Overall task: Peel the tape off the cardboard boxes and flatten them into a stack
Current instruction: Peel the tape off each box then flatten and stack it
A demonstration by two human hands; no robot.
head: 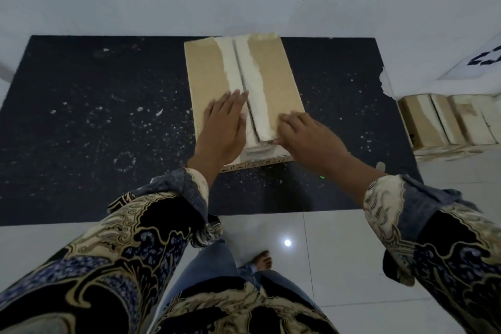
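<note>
Your left hand [222, 127] is lying flat with straight fingers on the left flap of the cardboard box [241, 95], pressing just beside the centre seam. Your right hand [306, 138] is resting on the right flap, its fingers curled down at the near end of the seam, and the thumb is touching the near edge of the flap; whether it is pinching anything there you cannot tell from this view. Between your two hands, pale torn strips are running along both sides of the seam, away from you to the far edge of the box. Under your hands, the box is sitting on a dark mat [81, 122] speckled with white flecks. Well off to the right of your right hand, a row of other boxes [444, 122] is standing on the white tiled floor [339, 252], just past the mat's edge. Behind your wrists, your patterned sleeves [130, 247] are reaching forward, and a bare foot [262, 260] is showing below them on the tiles.
</note>
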